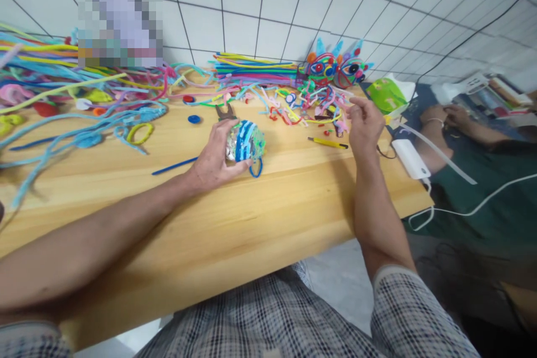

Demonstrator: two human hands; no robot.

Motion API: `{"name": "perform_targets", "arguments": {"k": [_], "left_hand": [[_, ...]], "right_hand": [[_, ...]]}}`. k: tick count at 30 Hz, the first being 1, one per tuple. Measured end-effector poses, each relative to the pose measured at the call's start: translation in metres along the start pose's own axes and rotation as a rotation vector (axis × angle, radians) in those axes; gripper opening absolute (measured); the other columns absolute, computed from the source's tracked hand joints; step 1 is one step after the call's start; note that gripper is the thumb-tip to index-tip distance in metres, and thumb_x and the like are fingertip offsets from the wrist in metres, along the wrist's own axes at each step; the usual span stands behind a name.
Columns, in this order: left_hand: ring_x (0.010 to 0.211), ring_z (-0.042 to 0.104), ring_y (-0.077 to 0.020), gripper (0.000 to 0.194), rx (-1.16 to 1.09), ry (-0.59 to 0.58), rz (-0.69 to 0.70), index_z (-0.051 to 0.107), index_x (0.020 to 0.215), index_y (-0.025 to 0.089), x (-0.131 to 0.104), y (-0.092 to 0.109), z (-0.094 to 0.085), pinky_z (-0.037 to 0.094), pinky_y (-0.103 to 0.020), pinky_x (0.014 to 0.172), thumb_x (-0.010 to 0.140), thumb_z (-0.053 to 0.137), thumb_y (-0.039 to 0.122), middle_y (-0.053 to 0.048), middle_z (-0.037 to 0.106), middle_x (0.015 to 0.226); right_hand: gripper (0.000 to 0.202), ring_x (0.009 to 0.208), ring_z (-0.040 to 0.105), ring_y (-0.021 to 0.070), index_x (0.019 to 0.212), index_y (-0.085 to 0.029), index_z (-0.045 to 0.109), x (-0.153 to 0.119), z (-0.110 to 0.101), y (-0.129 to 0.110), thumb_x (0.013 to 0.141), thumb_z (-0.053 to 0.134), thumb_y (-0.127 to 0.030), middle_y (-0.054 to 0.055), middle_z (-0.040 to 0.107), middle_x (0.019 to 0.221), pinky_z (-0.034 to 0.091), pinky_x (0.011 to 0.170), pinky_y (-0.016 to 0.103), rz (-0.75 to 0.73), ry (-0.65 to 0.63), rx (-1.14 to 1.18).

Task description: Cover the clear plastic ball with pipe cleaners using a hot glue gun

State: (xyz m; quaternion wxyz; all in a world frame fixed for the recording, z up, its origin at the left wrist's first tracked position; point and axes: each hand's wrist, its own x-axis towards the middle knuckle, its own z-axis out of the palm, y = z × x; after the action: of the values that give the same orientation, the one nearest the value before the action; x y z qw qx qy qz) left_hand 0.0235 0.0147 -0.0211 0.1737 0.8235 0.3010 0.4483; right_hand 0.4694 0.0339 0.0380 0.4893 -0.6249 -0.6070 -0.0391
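Note:
My left hand [216,156] is closed around a rounded craft piece [247,142] wrapped in blue, light blue and green pipe cleaners, with a silvery patch showing near my palm. A blue pipe-cleaner loop [255,168] hangs at its lower edge. Just beyond that hand are the dark jaws of pliers [225,112]; their handles are hidden. My right hand [366,126] is raised over the table's right side, fingers curled together; whatever they hold is too small to make out. Left of it lies a yellow craft knife [328,142].
Pipe cleaners [84,89] pile up at left, with a neat bundle [255,70] and scraps [302,103] at the back. Two colourful masks [335,64] lean on the tiled wall. At right are a green tissue pack [388,95], a white power bank [411,158] and another person's hands [455,117].

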Motion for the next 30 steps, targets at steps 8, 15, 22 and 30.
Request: {"name": "perform_targets", "arguments": {"k": [8,15,22,30], "left_hand": [[0.156,0.058,-0.0448,0.092,-0.031,0.004,-0.015,0.041,0.167,0.024,0.001,-0.006,0.003,0.055,-0.074,0.13,0.095,0.085,0.061,-0.021,0.057,0.161],[0.156,0.059,-0.0455,0.092,-0.049,0.015,0.002,0.041,0.167,0.025,0.002,-0.007,0.006,0.055,-0.078,0.13,0.096,0.084,0.065,-0.02,0.057,0.161],[0.156,0.058,-0.0455,0.095,-0.075,0.012,-0.012,0.04,0.168,0.027,0.002,-0.005,0.008,0.055,-0.076,0.13,0.091,0.092,0.049,-0.021,0.058,0.159],[0.159,0.055,-0.0434,0.096,-0.076,-0.002,-0.032,0.037,0.169,0.031,0.0,-0.001,0.005,0.052,-0.076,0.132,0.092,0.091,0.045,-0.02,0.054,0.162]], "right_hand": [[0.038,0.081,0.079,0.0258,0.112,-0.027,0.075,-0.008,0.015,-0.006,0.11,0.058,-0.06,0.004,0.08,0.086,0.064,0.087,0.046,0.044,-0.014,-0.014],[0.028,0.087,0.079,0.0253,0.116,-0.026,0.078,-0.013,0.02,-0.01,0.105,0.055,-0.037,0.005,0.084,0.095,0.062,0.091,0.044,-0.078,-0.075,-0.064],[0.025,0.098,0.081,0.0274,0.112,-0.025,0.075,-0.016,0.017,-0.018,0.103,0.056,-0.039,0.008,0.086,0.103,0.062,0.098,0.046,-0.059,-0.054,-0.058],[0.035,0.076,0.07,0.0233,0.091,-0.025,0.074,-0.005,-0.004,-0.012,0.104,0.055,-0.052,0.002,0.074,0.074,0.058,0.082,0.039,0.144,-0.24,-0.144]]}}
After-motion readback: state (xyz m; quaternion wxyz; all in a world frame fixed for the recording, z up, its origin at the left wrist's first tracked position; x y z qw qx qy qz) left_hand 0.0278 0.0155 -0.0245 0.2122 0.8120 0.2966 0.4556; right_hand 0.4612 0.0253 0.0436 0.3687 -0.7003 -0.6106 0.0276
